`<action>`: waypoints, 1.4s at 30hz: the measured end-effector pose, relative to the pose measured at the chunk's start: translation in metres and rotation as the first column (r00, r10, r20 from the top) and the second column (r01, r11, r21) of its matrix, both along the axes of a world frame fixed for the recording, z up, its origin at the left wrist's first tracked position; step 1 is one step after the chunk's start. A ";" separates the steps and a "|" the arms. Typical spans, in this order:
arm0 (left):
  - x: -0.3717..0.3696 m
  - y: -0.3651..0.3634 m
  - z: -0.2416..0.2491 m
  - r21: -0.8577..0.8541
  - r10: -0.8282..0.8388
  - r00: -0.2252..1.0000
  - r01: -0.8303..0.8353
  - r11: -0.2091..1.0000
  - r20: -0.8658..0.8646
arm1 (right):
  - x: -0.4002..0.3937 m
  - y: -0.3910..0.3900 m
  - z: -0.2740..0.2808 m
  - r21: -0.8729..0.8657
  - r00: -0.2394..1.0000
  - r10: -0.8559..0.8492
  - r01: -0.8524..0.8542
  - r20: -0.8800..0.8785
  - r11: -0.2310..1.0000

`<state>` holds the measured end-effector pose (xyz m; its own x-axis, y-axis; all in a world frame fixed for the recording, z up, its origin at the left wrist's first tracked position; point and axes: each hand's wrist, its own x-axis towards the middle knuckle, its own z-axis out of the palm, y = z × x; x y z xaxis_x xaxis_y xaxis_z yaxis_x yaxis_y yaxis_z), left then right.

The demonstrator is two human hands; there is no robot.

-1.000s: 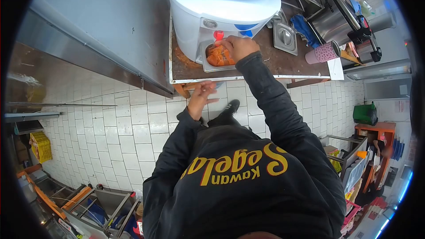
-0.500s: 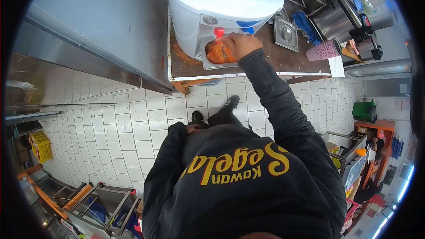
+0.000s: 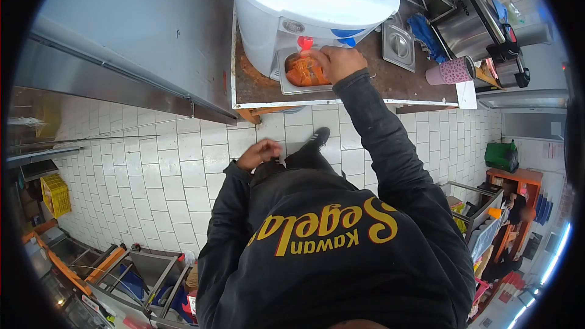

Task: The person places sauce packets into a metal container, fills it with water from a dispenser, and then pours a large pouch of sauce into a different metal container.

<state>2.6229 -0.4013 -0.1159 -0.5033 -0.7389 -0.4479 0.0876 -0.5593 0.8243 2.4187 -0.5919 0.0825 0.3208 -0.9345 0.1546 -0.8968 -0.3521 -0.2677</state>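
Right hand (image 3: 337,62) is closed around the top of an orange-filled bag (image 3: 304,70), holding it under the red tap (image 3: 304,43) of the dispenser (image 3: 292,12), over the tray (image 3: 294,87). Left hand (image 3: 259,153) hangs loosely curled near the waist, holding nothing I can see. Risk, I'd say: the bag tipping or overfilling and spilling onto the table (image 3: 390,82). Can't tell if water's flowing, and the bag's opening is hidden by the fingers.
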 end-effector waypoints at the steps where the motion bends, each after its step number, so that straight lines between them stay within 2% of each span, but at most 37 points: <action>1: -0.003 -0.011 0.020 -0.011 0.061 0.998 -0.061 0.998 -0.008 | 0.000 0.000 0.001 -0.007 1.000 0.005 -0.005 0.003 1.000; 2: -0.007 -0.020 0.040 -0.009 0.062 0.998 -0.062 0.998 -0.009 | 0.000 0.001 0.001 -0.016 1.000 0.011 -0.011 0.006 1.000; 4: -0.019 -0.038 0.072 0.003 0.338 0.925 -0.343 0.939 -0.172 | 0.001 0.001 0.002 0.006 1.000 0.007 -0.007 0.027 1.000; 5: -0.024 -0.046 0.083 0.005 0.340 0.924 -0.344 0.939 -0.173 | 0.001 0.002 0.003 0.027 0.999 0.002 -0.004 0.048 1.000; 7: -0.033 -0.061 0.097 0.023 0.496 0.818 -0.512 0.859 -0.290 | 0.000 0.001 0.001 0.008 0.999 0.012 -0.012 0.049 1.000; 8: -0.037 -0.067 0.097 0.031 0.515 0.788 -0.538 0.843 -0.337 | 0.000 0.000 0.000 -0.012 0.998 0.019 -0.018 0.053 1.000; 12: -0.048 -0.077 0.098 0.109 0.565 0.729 -0.572 0.813 -0.387 | -0.003 -0.002 -0.005 -0.097 0.995 0.056 -0.048 0.082 0.994; 14: -0.051 -0.078 0.100 0.117 0.607 0.693 -0.616 0.779 -0.388 | -0.001 -0.001 0.002 0.110 0.996 -0.016 0.006 0.090 0.994; 24: -0.052 -0.082 0.094 0.118 0.625 0.683 -0.634 0.764 -0.378 | -0.005 -0.005 -0.009 0.095 0.996 -0.011 0.003 0.088 0.995; 26: -0.052 -0.083 0.093 0.114 0.630 0.666 -0.646 0.755 -0.401 | -0.005 -0.005 -0.013 -0.082 0.995 0.062 -0.056 0.080 0.995; 30: -0.051 -0.083 0.087 0.112 0.606 0.677 -0.624 0.774 -0.416 | -0.004 -0.003 -0.011 -0.118 0.998 0.042 -0.037 0.039 0.992; 32: -0.051 -0.083 0.087 0.110 0.612 0.675 -0.630 0.768 -0.412 | -0.003 -0.003 -0.011 -0.209 0.997 0.069 -0.062 0.023 0.976; 35: -0.052 -0.083 0.087 0.109 0.620 0.670 -0.639 0.762 -0.409 | -0.002 -0.002 -0.011 -0.106 0.999 0.014 -0.010 0.034 0.994; 42: -0.055 -0.083 0.089 0.114 0.655 0.637 -0.676 0.728 -0.407 | -0.003 -0.002 -0.010 -0.092 1.000 0.015 -0.013 0.021 0.996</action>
